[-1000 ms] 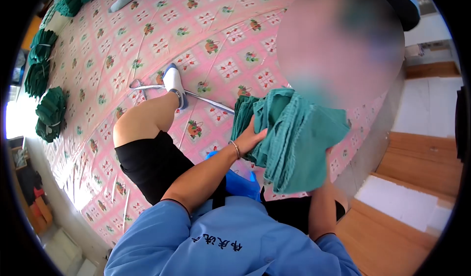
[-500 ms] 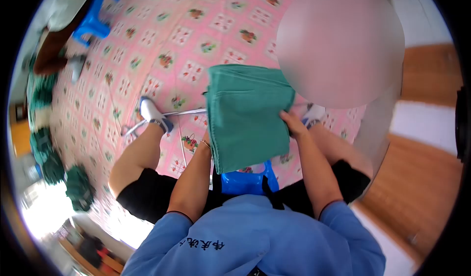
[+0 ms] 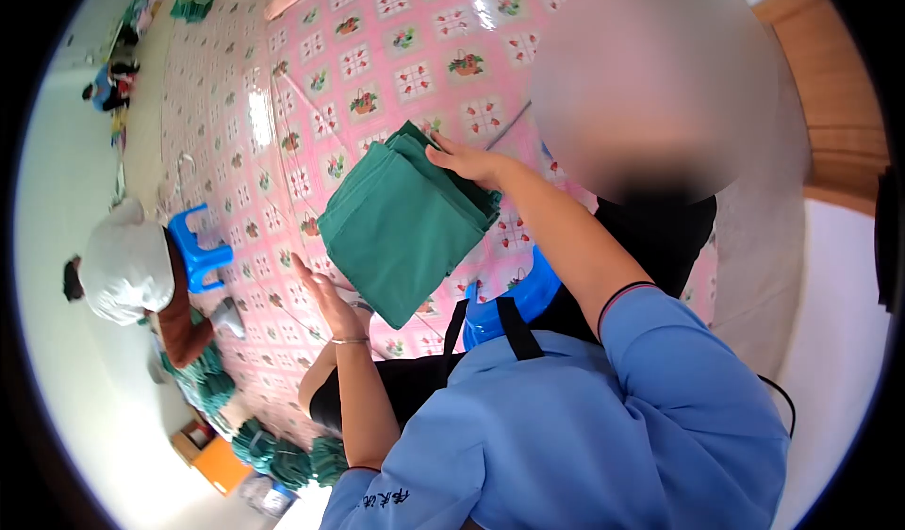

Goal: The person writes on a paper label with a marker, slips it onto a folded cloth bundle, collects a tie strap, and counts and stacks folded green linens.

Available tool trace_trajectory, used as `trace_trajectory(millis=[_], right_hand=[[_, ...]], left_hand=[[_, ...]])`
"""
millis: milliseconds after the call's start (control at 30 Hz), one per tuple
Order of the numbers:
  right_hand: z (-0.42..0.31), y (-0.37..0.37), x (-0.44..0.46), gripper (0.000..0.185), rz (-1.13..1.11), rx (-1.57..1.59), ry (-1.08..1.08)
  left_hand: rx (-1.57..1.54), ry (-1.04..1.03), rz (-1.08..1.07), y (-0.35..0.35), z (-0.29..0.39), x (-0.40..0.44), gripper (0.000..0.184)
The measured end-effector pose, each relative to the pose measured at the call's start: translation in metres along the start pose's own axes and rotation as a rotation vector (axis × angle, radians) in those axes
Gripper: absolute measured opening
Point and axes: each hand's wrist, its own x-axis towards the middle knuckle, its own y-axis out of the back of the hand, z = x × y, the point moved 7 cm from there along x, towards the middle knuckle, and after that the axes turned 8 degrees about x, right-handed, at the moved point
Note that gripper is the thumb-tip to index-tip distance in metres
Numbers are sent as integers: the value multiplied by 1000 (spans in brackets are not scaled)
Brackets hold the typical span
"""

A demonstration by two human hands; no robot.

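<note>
Folded green cloth (image 3: 401,228) lies in layers in front of me, its corners turned at an angle; what supports it is hidden. At its upper right edge, my right hand (image 3: 464,162) grips the darker layers, with the thumb showing and some fingers out of sight. My left hand (image 3: 325,299) is off the cloth, at its lower left, with fingers stretched out and nothing in them. A bracelet circles the left wrist.
A blue stool (image 3: 514,308) is beneath me. To the left, a person in a white top (image 3: 132,261) is beside another blue stool (image 3: 200,247). Bundled green cloths (image 3: 273,455) lie at lower left. Patterned pink sheeting (image 3: 415,82) covers the floor. A blurred disc hides the upper right.
My left hand has let go of the cloth and opened. My right hand has shifted to its upper edge. The cloth sits at a new angle, and my view has turned.
</note>
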Motion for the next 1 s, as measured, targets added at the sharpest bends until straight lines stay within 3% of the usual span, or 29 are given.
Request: trace_trajectory(millis=[100, 200, 300, 433, 467, 567, 667, 800, 867, 933, 1000], right_hand=[[-4, -6, -7, 118, -4, -110, 15], [-4, -14, -2, 123, -18, -191, 20], [-11, -16, 1, 123, -15, -293, 70], [-8, -29, 3, 123, -86, -494, -112], [-12, -35, 1, 113, -94, -514, -123], [-19, -6, 59, 92, -41, -351, 141], [-54, 39, 42, 76, 97, -176, 108], [2, -28, 28, 56, 294, -470, -117], [31, -37, 68, 53, 61, -711, 114], [8, -30, 59, 56, -5, -512, 212], [-3, -16, 52, 59, 123, -185, 246]], left_hand=[[750, -517, -146, -40, 60, -12, 72], [1161, -592, -321, -96, 35, -8, 71], [1118, -544, -285, -104, 20, -1, 74], [1056, -493, -230, -92, 11, -9, 77], [1060, -480, -207, -88, 2, -12, 77], [1025, -445, -201, -81, -16, -10, 78], [1025, -434, -203, -81, -18, -8, 79], [1081, -405, -195, -114, -12, -12, 81], [1165, -361, -137, -107, -27, -19, 81], [1215, -290, -196, -107, -26, -10, 83], [1189, -303, -199, -114, -8, -4, 83]])
